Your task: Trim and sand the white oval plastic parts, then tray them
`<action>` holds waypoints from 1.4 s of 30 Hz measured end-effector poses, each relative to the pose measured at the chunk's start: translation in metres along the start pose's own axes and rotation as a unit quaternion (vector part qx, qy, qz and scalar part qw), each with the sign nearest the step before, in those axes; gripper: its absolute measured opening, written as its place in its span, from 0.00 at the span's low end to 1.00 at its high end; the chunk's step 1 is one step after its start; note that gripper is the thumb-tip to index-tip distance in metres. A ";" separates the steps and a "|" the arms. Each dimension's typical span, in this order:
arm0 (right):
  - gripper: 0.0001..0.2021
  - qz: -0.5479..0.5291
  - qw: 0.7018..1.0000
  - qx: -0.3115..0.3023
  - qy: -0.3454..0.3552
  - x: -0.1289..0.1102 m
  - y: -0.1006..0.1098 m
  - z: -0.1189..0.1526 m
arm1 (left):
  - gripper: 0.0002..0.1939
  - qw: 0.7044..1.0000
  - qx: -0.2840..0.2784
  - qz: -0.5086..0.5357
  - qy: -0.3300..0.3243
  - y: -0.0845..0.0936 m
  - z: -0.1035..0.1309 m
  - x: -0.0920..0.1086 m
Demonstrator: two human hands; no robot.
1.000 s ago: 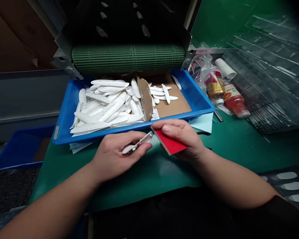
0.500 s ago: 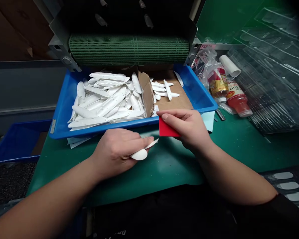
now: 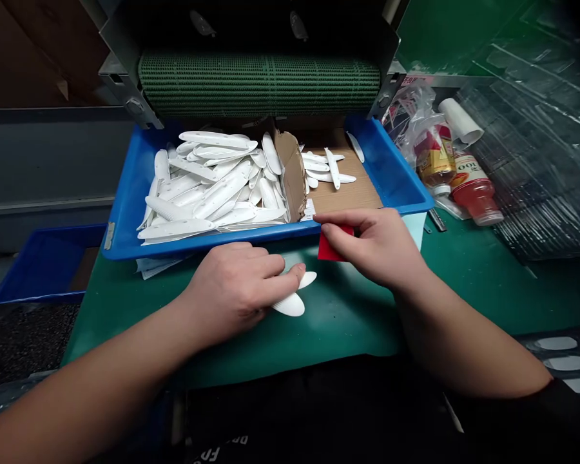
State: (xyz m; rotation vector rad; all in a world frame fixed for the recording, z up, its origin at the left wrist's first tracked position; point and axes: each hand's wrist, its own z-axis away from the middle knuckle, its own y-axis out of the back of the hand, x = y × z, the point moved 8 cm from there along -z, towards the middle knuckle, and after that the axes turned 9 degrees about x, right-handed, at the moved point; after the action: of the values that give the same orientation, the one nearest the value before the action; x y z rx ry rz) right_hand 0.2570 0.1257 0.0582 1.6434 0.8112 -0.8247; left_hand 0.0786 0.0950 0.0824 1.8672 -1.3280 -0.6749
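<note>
My left hand [image 3: 241,283] is closed round white elongated plastic pieces [image 3: 290,305], whose rounded ends stick out past the thumb and fingers above the green table. Most of their length is hidden in the palm. Between thumb and fingers of my right hand [image 3: 379,248] is a flat red card-like piece [image 3: 332,248], just in front of the tray. Behind both hands stands a blue tray [image 3: 207,246]. Its left part holds a heap of similar white pieces [image 3: 217,193]; a cardboard divider [image 3: 290,171] separates them from a few more on the right.
A green conveyor belt [image 3: 261,84] ends above the tray's back edge. To the right are two bottles [image 3: 473,183], a white roll [image 3: 461,121] and stacked clear plastic trays [image 3: 546,161]. Another blue bin [image 3: 43,258] sits lower left. The green table [image 3: 338,335] spreads under my hands.
The view has shifted slightly. The white pieces in my left hand have turned, their ends now flatter and pointing right. My right hand still grips the red piece, which is more covered by its fingers.
</note>
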 end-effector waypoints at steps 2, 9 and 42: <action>0.15 -0.037 0.998 -0.038 0.025 -0.006 -0.005 0.003 | 0.11 1.000 -0.011 0.000 -0.002 -0.002 0.000 0.000; 0.15 0.112 0.991 0.004 0.071 -0.006 0.004 -0.001 | 0.12 0.999 -0.031 -0.002 0.015 -0.004 0.001 -0.004; 0.14 -0.075 0.993 -0.079 0.037 -0.005 -0.042 0.016 | 0.15 0.862 0.147 -0.049 0.483 0.064 0.048 -0.130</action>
State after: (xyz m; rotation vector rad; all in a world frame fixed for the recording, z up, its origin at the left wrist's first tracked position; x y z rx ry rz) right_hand 0.2175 0.1177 0.0386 1.4931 1.0369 -0.7853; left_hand -0.0362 0.1932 0.1063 2.0622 -0.6700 0.4528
